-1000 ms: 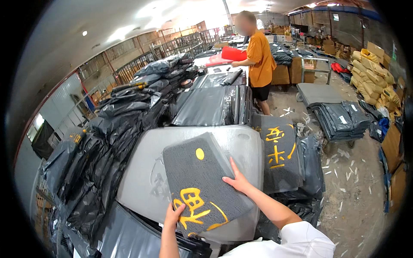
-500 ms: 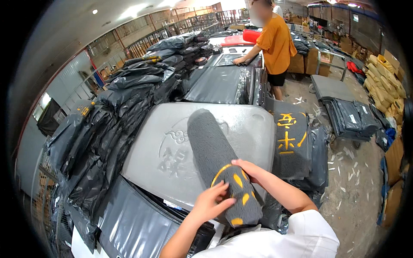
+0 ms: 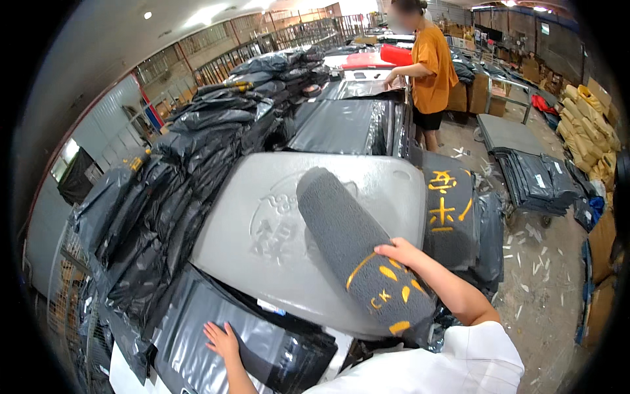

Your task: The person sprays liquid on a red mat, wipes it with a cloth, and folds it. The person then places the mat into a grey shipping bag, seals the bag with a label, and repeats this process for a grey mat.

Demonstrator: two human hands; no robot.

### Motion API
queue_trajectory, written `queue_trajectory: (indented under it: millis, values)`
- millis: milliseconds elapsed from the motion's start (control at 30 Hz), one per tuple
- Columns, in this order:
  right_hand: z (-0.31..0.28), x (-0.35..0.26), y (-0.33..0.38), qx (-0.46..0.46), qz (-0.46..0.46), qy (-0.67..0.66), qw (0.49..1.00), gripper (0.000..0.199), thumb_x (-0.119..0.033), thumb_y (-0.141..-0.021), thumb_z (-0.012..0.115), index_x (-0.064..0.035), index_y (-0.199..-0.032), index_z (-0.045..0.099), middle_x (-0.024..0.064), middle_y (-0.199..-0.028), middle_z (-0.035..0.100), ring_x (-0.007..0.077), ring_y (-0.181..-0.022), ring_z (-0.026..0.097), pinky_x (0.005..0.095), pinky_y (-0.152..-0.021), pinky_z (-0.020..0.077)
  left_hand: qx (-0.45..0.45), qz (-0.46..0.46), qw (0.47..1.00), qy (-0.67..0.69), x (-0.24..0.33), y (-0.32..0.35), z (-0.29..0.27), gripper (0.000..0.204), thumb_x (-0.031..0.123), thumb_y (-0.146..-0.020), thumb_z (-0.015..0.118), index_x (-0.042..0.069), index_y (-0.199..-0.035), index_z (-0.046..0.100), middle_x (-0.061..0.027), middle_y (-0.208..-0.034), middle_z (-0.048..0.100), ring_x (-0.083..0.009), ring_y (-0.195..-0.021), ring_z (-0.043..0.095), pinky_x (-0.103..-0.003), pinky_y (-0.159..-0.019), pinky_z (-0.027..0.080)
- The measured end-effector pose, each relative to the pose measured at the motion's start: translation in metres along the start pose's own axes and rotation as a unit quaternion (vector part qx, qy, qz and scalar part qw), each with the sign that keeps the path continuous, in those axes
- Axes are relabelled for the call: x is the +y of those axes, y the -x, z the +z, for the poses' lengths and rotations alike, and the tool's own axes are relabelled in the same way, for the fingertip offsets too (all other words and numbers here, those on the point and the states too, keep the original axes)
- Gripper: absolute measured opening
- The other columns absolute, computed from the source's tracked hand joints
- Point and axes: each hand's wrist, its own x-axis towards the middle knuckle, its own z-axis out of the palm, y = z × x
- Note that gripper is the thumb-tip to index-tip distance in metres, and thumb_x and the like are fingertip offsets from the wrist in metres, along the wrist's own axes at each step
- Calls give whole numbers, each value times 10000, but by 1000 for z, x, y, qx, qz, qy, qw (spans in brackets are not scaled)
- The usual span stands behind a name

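Observation:
A dark grey mat with yellow markings (image 3: 348,230) lies folded or rolled lengthwise, slanting over a large grey moulded sheet with raised figures (image 3: 223,223). My right hand (image 3: 399,254) grips the mat's right edge, thumb on top; its other fingers are partly hidden. Lower left, my left hand (image 3: 222,341) is open with fingers spread, over a stack of shiny black plastic bags (image 3: 275,351). Nothing is held in it. The mat's near end reaches close to my white shirt.
Black plastic packages (image 3: 177,190) are piled high on the left. Another yellow-marked mat (image 3: 449,210) hangs right of the grey sheet. A person in an orange shirt (image 3: 433,65) stands at the far table. A loaded cart (image 3: 531,180) and scraps occupy the right floor.
My left hand has left the mat and moved down-left to the black bags. The mat has shifted slightly right in my right hand. The co-worker has straightened up.

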Motion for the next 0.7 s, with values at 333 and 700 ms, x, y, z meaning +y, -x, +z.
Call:
queue_trajectory:
  millis: [333,700]
  values:
    - [26,-23,9,141,-58,275,949,573,-439,-783,660,91,-995,622,229,-880,667,283,-843,647,371,-749,487,-107,197,963,-150,-85,148,-63,209,199,-763,634,53,-910,608,-135,-955,598,-296,-813,632,-409,-679,525]
    - [97,-44,147,90,-393,300,864,365,-172,-711,720,73,-961,613,244,-1003,579,416,-879,579,395,-763,472,-68,265,959,-73,-107,183,-75,286,148,-658,672,30,-902,579,-165,-977,553,-285,-933,595,-355,-647,542]
